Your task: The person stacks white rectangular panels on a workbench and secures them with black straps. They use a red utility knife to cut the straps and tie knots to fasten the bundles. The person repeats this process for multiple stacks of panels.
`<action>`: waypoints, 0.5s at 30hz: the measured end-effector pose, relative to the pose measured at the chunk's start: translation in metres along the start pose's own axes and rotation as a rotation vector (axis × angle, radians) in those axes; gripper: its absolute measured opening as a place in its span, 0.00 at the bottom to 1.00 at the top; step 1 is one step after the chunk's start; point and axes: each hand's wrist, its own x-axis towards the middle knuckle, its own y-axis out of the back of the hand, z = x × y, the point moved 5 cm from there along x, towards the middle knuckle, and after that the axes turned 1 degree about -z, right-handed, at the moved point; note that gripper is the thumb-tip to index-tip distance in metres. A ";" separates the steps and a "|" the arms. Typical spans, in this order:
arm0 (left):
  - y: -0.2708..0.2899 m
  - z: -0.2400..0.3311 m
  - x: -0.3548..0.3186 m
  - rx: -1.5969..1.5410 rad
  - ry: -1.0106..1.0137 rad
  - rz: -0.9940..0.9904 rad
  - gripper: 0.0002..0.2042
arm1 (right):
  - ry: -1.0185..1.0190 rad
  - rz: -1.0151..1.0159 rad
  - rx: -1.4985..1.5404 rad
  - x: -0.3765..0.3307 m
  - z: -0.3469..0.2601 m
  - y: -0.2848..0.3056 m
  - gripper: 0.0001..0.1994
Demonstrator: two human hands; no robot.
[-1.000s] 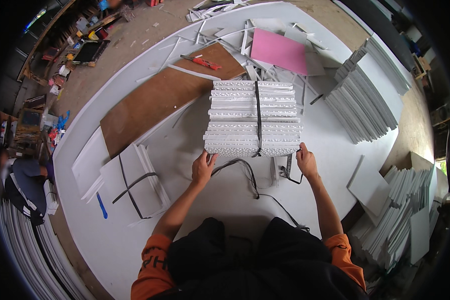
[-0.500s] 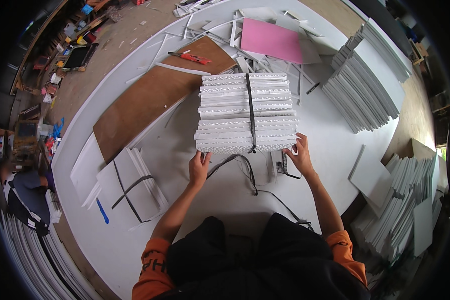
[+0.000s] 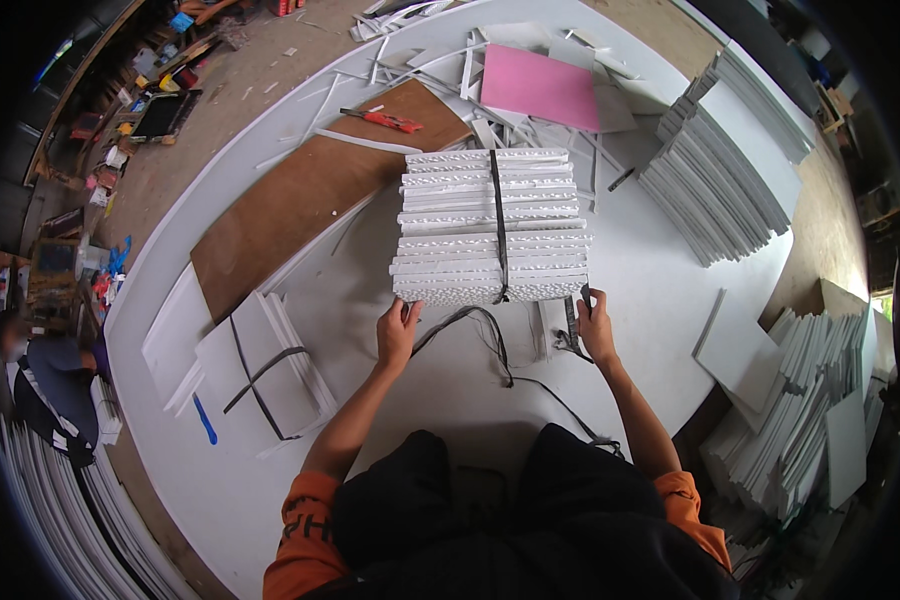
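A thick stack of white panels [image 3: 450, 225] with rough, layered edges lies in front of me. One black strap [image 3: 499, 210] runs over it and is knotted at its near edge. At the near left corner, my left hand [image 3: 397, 332] is closed in a pinch on a black strap, whose loose length trails across the table. My right hand [image 3: 596, 328] is closed at the near right corner, with a dark strap end between its fingers. How the strap passes under the stack is hidden. Close to my right hand is a small dark buckle-like piece [image 3: 567, 338].
On the white table [image 3: 390, 420] lie a brown board [image 3: 280, 200], an orange-red cutter [image 3: 392, 121], a pink sheet [image 3: 540, 88] among offcuts, a strapped bundle [image 3: 260, 365] and a blue tool [image 3: 205, 420]. Panel stacks [image 3: 715, 190] stand right. A person [image 3: 55, 390] is far left.
My right hand has moved slightly down from the stack's corner and now has a dark strap end in its fingers. My left hand stays nearly in place.
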 end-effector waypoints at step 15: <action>0.029 0.052 0.012 -0.012 -0.062 0.190 0.19 | 0.228 0.218 -0.403 -0.004 -0.094 0.009 0.17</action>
